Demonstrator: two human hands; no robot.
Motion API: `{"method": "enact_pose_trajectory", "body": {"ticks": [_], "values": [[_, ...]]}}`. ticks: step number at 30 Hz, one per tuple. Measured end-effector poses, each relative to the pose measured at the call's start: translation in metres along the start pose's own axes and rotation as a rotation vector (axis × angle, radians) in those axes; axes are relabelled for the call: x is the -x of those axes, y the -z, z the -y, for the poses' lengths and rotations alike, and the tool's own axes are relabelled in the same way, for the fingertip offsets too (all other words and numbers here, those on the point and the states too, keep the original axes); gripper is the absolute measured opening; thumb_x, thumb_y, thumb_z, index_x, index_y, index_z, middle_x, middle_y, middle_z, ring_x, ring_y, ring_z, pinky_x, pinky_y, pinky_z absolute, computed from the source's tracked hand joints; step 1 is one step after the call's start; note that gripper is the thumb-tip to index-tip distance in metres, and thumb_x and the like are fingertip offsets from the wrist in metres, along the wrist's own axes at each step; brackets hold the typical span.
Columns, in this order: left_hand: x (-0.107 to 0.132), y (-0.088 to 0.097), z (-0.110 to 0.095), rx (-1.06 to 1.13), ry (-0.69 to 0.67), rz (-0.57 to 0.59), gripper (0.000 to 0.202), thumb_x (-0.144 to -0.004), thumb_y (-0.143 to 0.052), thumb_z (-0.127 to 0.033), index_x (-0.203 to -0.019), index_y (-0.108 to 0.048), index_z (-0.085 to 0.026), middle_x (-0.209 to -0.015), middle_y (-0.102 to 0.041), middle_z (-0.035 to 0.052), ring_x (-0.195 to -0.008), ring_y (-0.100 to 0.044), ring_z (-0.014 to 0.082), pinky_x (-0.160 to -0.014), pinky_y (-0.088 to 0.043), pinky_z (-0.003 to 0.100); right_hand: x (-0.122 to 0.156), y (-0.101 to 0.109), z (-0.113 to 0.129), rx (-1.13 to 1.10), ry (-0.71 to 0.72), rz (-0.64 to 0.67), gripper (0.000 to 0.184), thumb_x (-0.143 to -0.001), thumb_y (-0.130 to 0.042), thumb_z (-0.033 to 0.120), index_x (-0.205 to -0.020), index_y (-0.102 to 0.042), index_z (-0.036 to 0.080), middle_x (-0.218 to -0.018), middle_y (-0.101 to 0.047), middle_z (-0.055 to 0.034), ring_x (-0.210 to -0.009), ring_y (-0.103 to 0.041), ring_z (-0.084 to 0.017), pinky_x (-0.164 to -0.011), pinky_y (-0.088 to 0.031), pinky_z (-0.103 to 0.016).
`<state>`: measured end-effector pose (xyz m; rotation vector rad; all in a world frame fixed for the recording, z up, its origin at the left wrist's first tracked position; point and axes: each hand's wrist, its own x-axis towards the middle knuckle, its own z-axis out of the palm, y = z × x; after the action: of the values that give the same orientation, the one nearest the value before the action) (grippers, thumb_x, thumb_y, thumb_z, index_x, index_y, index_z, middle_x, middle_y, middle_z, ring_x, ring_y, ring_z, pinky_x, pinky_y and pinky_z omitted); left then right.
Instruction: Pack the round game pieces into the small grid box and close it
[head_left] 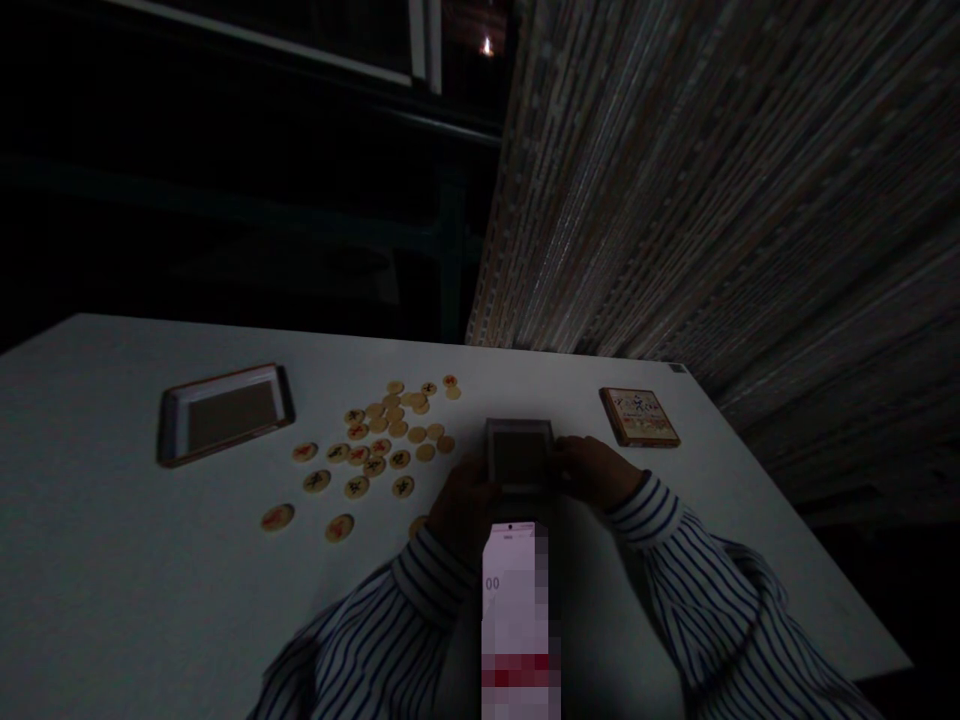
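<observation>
Both of my hands grip a small dark square box (519,456) over the white table (112,560). My left hand (463,505) closes on its left side and my right hand (596,470) on its right side. Both arms wear blue-and-white striped sleeves. Several round tan game pieces (379,440) with red and black marks lie scattered just left of the box. A lit phone screen (517,620) sits below my hands, partly covering them.
A dark rectangular tray or lid (225,412) lies at the left. A small printed square box (639,416) rests at the right near the table's far corner. A woven blind (712,180) hangs behind. The room is very dim.
</observation>
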<state>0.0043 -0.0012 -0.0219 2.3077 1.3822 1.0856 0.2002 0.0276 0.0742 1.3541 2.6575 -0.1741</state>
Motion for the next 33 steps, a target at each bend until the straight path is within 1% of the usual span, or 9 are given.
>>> {"method": "enact_pose_trajectory", "body": {"ticks": [3,6,9,11,15,19,24,28,33], "values": [[0.000,-0.001,0.000,-0.016,0.008,0.016,0.019,-0.075,-0.050,-0.017,-0.077,-0.069,-0.018,-0.096,-0.059,0.0107,-0.093,-0.054,0.0241,-0.081,-0.047,0.041,0.001,0.003,0.000,0.004,0.001,0.010,0.014,-0.076,-0.055,0.024,-0.082,-0.067,0.020,-0.084,-0.064,-0.0072,-0.070,-0.060,-0.017,-0.059,-0.041,-0.026],[0.000,-0.002,0.001,-0.027,0.003,0.018,0.018,-0.074,-0.051,-0.016,-0.075,-0.069,-0.017,-0.099,-0.059,0.0119,-0.096,-0.054,0.0251,-0.083,-0.046,0.041,0.002,0.005,-0.003,0.010,0.001,0.007,0.014,-0.076,-0.055,0.025,-0.082,-0.067,0.021,-0.085,-0.064,-0.0063,-0.071,-0.059,-0.018,-0.061,-0.041,-0.027],[-0.001,0.000,0.001,-0.027,0.005,0.031,0.018,-0.073,-0.052,-0.015,-0.074,-0.069,-0.018,-0.105,-0.058,0.0115,-0.100,-0.053,0.0260,-0.085,-0.046,0.041,0.001,0.006,-0.004,0.035,-0.029,0.012,0.015,-0.077,-0.053,0.020,-0.081,-0.067,0.021,-0.087,-0.064,-0.0065,-0.072,-0.060,-0.017,-0.062,-0.040,-0.027],[-0.002,0.004,0.000,-0.018,0.004,0.051,0.019,-0.074,-0.051,-0.016,-0.078,-0.069,-0.018,-0.105,-0.058,0.0108,-0.100,-0.053,0.0260,-0.085,-0.046,0.042,0.000,0.006,-0.005,0.065,-0.047,0.019,0.017,-0.077,-0.051,0.017,-0.081,-0.067,0.020,-0.087,-0.064,-0.0074,-0.073,-0.060,-0.018,-0.061,-0.040,-0.028],[-0.004,0.008,-0.001,0.006,-0.031,0.075,0.022,-0.077,-0.048,-0.018,-0.086,-0.069,-0.017,-0.104,-0.059,0.0115,-0.099,-0.053,0.0252,-0.085,-0.046,0.042,-0.004,0.004,-0.004,0.075,-0.066,0.063,0.018,-0.079,-0.048,0.018,-0.080,-0.066,0.018,-0.088,-0.064,-0.0085,-0.073,-0.060,-0.018,-0.061,-0.041,-0.028],[-0.005,0.007,-0.001,-0.034,-0.092,0.058,0.021,-0.078,-0.049,-0.015,-0.087,-0.068,-0.016,-0.102,-0.059,0.0113,-0.099,-0.053,0.0240,-0.085,-0.047,0.041,-0.006,0.005,-0.003,0.061,-0.058,0.109,0.019,-0.079,-0.047,0.019,-0.083,-0.066,0.019,-0.091,-0.064,-0.0073,-0.075,-0.061,-0.017,-0.063,-0.041,-0.026],[-0.005,0.009,-0.003,-0.063,-0.101,0.070,0.021,-0.078,-0.048,-0.015,-0.089,-0.066,-0.017,-0.095,-0.059,0.0093,-0.094,-0.054,0.0216,-0.080,-0.049,0.039,-0.005,0.009,0.000,0.065,-0.068,0.140,0.020,-0.079,-0.046,0.020,-0.084,-0.066,0.018,-0.093,-0.064,-0.0073,-0.080,-0.061,-0.019,-0.066,-0.042,-0.027],[-0.003,0.008,-0.002,-0.074,-0.072,0.059,0.021,-0.078,-0.049,-0.016,-0.087,-0.067,-0.016,-0.101,-0.057,0.0107,-0.095,-0.053,0.0227,-0.080,-0.048,0.039,-0.003,0.012,0.003,0.074,-0.075,0.148,0.020,-0.079,-0.047,0.021,-0.085,-0.066,0.017,-0.092,-0.065,-0.0085,-0.079,-0.061,-0.019,-0.067,-0.042,-0.028],[-0.001,0.005,0.003,-0.078,-0.059,0.071,0.017,-0.077,-0.051,-0.018,-0.079,-0.068,-0.016,-0.099,-0.057,0.0093,-0.095,-0.052,0.0223,-0.082,-0.047,0.039,-0.003,0.007,0.001,0.091,-0.064,0.134,0.021,-0.080,-0.046,0.020,-0.085,-0.066,0.018,-0.091,-0.065,-0.0082,-0.076,-0.061,-0.018,-0.065,-0.042,-0.027]]}}
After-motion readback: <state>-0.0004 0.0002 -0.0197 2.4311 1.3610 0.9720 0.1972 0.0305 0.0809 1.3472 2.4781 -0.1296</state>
